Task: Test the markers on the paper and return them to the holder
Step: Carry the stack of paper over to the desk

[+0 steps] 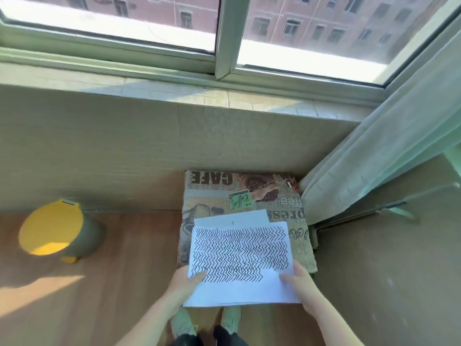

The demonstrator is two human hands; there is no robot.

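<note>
I hold a white sheet of paper [240,255] covered with rows of black zigzag marker strokes, over a cushion. My left hand [185,283] pinches its lower left edge, thumb on top. My right hand [298,283] pinches the lower right edge, thumb on top too. A second, nearly blank sheet [232,218] peeks out behind the top one. No marker and no holder are in view.
A patterned cushion [212,193] printed with "CAFE" lies on the wooden floor against the wall under the window. A yellow-lidded bin [53,227] stands on the floor at left. A pale curtain [374,156] hangs at right. My feet [207,320] show below the paper.
</note>
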